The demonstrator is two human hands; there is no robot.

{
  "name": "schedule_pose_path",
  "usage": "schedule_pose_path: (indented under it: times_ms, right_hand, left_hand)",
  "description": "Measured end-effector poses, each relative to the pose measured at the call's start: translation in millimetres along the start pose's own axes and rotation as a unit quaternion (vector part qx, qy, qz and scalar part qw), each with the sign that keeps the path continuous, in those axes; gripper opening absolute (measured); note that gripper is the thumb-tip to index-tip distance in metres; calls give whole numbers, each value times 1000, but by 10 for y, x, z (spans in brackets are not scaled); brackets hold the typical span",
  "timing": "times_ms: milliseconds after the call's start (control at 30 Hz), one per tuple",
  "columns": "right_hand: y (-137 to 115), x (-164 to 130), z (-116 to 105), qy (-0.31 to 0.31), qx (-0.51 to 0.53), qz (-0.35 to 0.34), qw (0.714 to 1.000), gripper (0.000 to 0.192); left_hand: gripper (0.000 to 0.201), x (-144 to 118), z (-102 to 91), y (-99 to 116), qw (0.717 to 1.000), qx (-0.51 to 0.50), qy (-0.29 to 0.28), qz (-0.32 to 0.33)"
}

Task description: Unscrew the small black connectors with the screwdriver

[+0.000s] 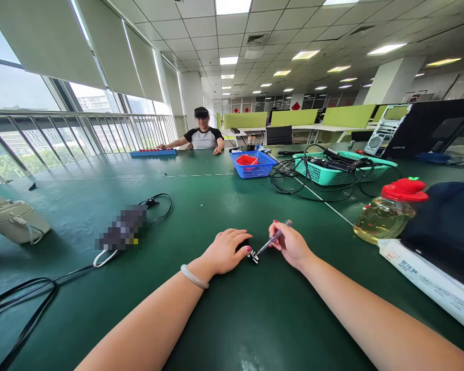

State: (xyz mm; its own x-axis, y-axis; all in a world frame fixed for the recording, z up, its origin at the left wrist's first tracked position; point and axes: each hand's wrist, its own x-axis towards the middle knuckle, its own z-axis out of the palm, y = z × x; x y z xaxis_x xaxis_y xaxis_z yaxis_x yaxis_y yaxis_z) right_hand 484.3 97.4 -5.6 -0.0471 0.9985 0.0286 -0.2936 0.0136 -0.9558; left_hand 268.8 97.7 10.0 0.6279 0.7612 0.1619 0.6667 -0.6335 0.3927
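In front of me on the green table lies a small black-and-silver part. My left hand rests at its left side, thumb against it and the other fingers stretched out beyond it, steadying it against the table. A pale bangle circles my left wrist. Closed in a pinch, my right hand grips a slim grey screwdriver. The tool slants down to the left, its tip at the small part. Whether the tip sits in a screw is too small to tell.
A jar with a red lid and a white packet lie right. Farther back are a teal basket of cables and a blue basket. A blurred device, cables and a beige bag lie left. Another person sits opposite.
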Motion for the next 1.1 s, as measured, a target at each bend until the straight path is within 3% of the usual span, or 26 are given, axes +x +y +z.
schedule_pose_path:
  times_ms: [133, 333, 533, 733, 967, 1100]
  right_hand:
    - [4, 23, -25, -10, 25, 14, 1000, 44]
    - [-11, 59, -71, -32, 48, 28, 998, 45]
    - [-26, 100, -137, -44, 92, 42, 994, 40]
    - [-32, 161, -192, -50, 98, 48, 993, 43]
    - [-45, 203, -223, -45, 90, 68, 993, 43]
    - [-32, 181, -212, -34, 88, 57, 994, 42]
  left_hand:
    - [40, -26, -31, 43, 999, -5, -11, 42]
    - [57, -66, -46, 92, 996, 4, -32, 89]
    - [31, -49, 48, 125, 999, 26, -5, 43]
    - [30, -99, 65, 196, 1000, 25, 1, 3]
    - [24, -611, -84, 246, 998, 44, -25, -28]
    - [21, -1105, -304, 59, 994, 62, -19, -89]
